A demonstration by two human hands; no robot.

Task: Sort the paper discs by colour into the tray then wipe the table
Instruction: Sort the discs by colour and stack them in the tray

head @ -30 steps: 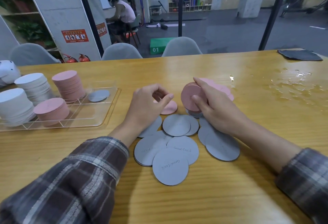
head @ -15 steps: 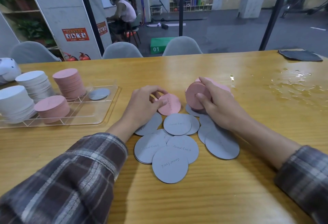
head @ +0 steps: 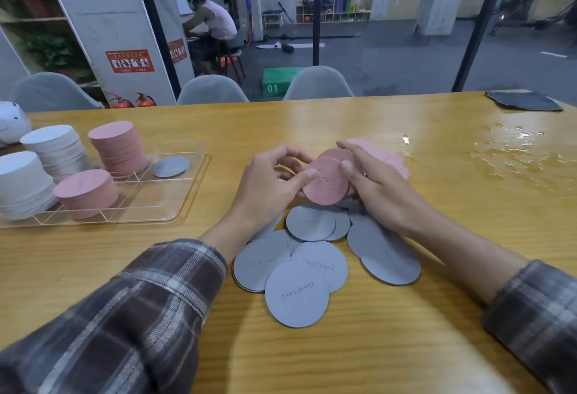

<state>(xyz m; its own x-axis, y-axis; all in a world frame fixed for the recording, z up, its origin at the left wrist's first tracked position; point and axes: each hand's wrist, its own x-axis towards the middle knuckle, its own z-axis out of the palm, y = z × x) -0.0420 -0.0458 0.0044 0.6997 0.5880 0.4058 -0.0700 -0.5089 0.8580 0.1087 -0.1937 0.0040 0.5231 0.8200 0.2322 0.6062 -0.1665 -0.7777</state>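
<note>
My left hand (head: 268, 187) pinches a pink paper disc (head: 326, 184) and holds it against the small pink stack gripped by my right hand (head: 377, 187) above the table. Several grey discs (head: 296, 268) lie spread on the wood just below both hands. More loose pink discs (head: 390, 156) peek out behind my right hand. At the left a clear tray (head: 150, 203) holds two pink stacks (head: 118, 146), two white stacks (head: 53, 146) and one grey disc (head: 171, 167).
Spilled water (head: 515, 156) glistens on the table's right side. A dark grey cloth (head: 524, 101) lies at the far right corner. Grey chairs (head: 317, 84) stand behind the far edge, and a white object (head: 12, 121) sits at far left.
My left hand picked a pink disc off the table and carried it right to the stack in my right hand. Both hands rose slightly.
</note>
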